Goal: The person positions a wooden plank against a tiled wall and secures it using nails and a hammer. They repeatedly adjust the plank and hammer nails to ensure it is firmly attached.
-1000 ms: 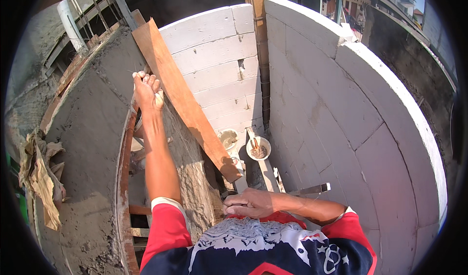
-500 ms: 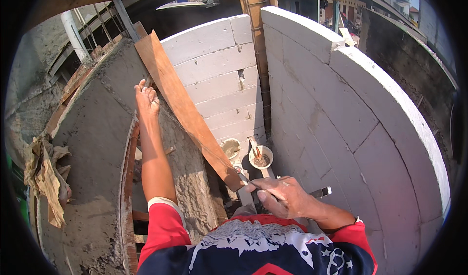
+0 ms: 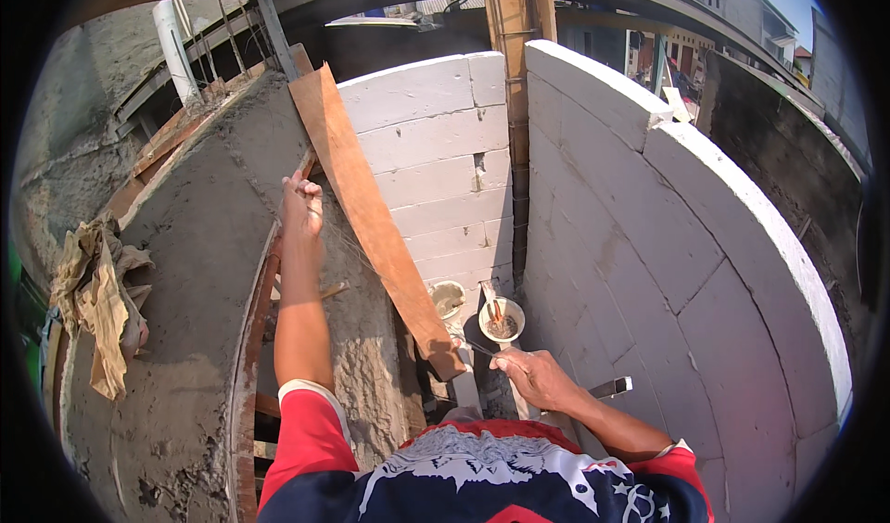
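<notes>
My left hand (image 3: 302, 208) is raised over the rough mortar-covered wall, its fingers curled in; what they hold, if anything, is hidden. Just right of it, a long reddish-brown wooden board (image 3: 366, 208) slants from upper left to lower centre. Beside the board's lower end, my right hand (image 3: 540, 379) is closed around a thin dark metal tool (image 3: 479, 348). The tool points left toward the board; its full shape is hard to make out.
Two pale buckets stand below: one (image 3: 449, 298) with grey mortar, one (image 3: 502, 319) with an orange-handled tool. White block walls (image 3: 603, 217) rise ahead and to the right. A crumpled tan sack (image 3: 102, 300) hangs over the left wall. A squared metal bar end (image 3: 612, 389) juts near my right forearm.
The whole view has shifted, so the scene sits lower and further right. My right hand has turned and drawn slightly away from the board's end, showing more of the tool. My left hand stays curled.
</notes>
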